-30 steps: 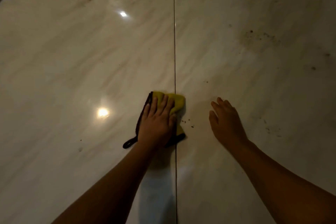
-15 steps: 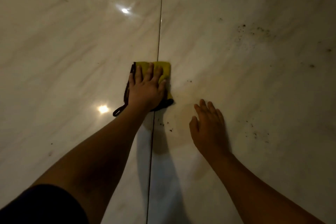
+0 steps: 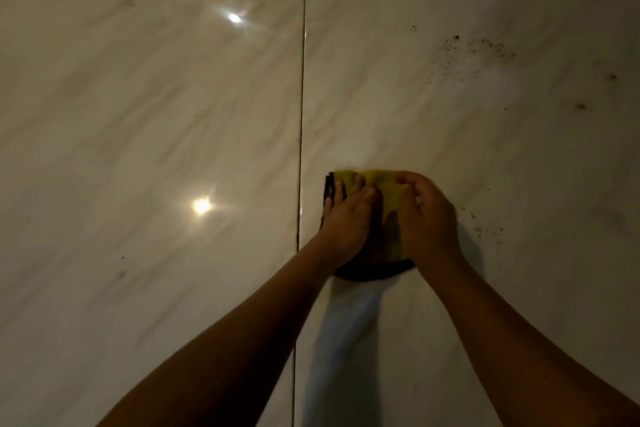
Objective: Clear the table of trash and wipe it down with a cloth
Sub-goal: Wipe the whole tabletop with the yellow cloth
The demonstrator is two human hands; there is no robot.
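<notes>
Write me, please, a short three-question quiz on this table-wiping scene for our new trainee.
1. True or false: the yellow cloth lies left of the seam in the table.
2. Which hands touch the cloth: A, left hand only; B, right hand only; C, both?
3. Fill in: the densest patch of dark crumbs lies on the far ____ of the table.
Key: 1 false, it lies right of the seam; 2 C; 3 right.

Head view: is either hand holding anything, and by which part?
The yellow cloth: the right hand pinches its far right edge; the left hand presses flat on its left half.
</notes>
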